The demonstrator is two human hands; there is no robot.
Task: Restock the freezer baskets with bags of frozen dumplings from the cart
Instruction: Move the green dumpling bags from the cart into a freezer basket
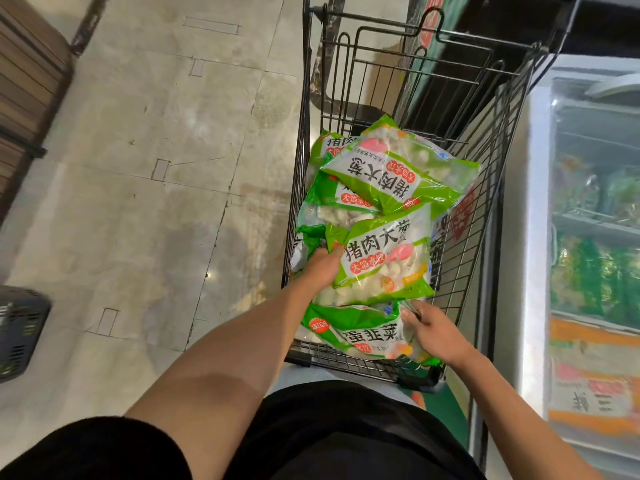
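A black wire cart (485,188) stands in front of me, holding several green-and-white bags of frozen dumplings. My left hand (320,266) grips the left edge of the middle dumpling bag (384,261), thumb on top. My right hand (433,332) pinches that bag's lower right corner, just above the nearest bag (353,332). Further bags (401,171) lie stacked toward the cart's far end. The freezer (595,237) runs along the right, its glass lid frosted, with green and orange packs dimly visible in its baskets.
Tiled floor (156,168) spreads to the left of the cart. A dark plastic basket (20,330) sits at the left edge. A brown slatted fixture (24,81) fills the upper left corner. The cart stands close against the freezer's side.
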